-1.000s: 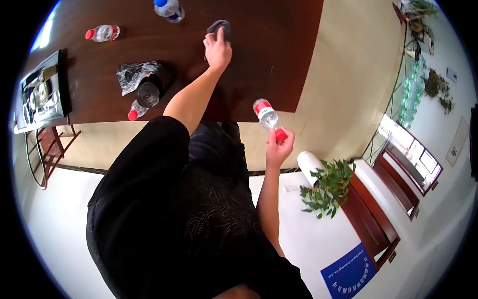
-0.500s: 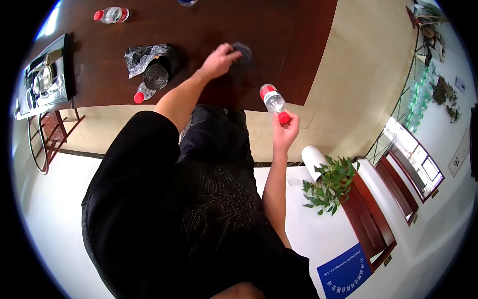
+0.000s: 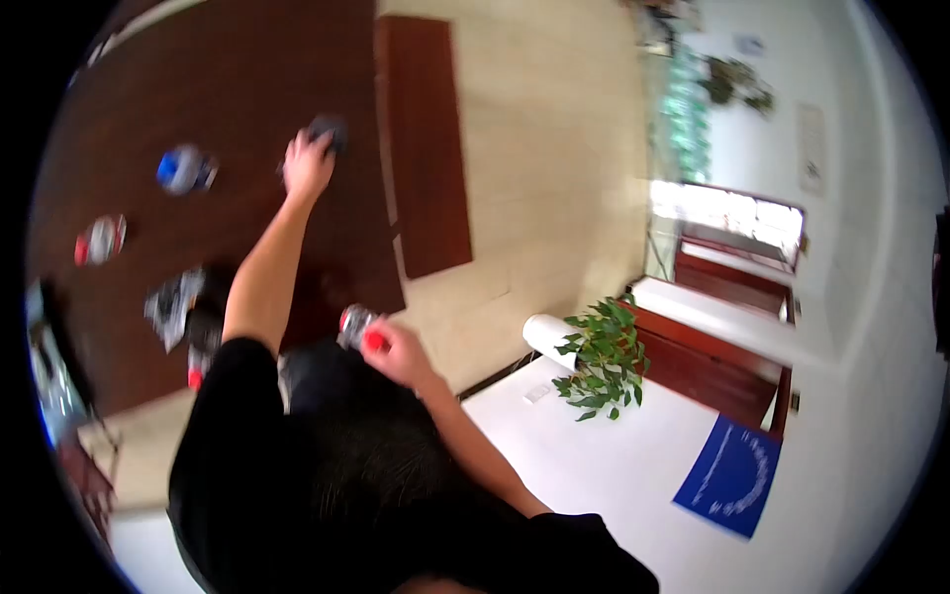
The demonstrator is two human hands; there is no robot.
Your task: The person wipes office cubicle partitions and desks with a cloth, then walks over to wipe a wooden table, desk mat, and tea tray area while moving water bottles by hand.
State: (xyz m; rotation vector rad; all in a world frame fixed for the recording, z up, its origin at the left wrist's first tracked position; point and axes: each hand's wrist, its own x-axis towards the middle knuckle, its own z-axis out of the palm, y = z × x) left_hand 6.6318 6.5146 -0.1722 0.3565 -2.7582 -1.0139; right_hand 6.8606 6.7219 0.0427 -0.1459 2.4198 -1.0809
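Observation:
My left hand reaches far out over the dark table, its fingers closed on a small dark cloth-like wad, blurred by motion. My right hand is near my body at the table's front edge. It grips a clear plastic bottle with a red label by its red cap end; the bottle is tilted, its base pointing up and left. Left of my left arm lie a blue-capped bottle and a red-capped bottle. Close to my left elbow are crinkled dark plastic and another red-capped bottle, partly hidden.
The dark wooden table fills the upper left. A reddish-brown board is beside its right edge. Right of me stands a leafy plant in a white pot. A tray-like object is at the far left.
My view has swung to the right, so the table's things sit further left and lower. My left hand has reached further out with the dark wad. My right hand has drawn the bottle inward.

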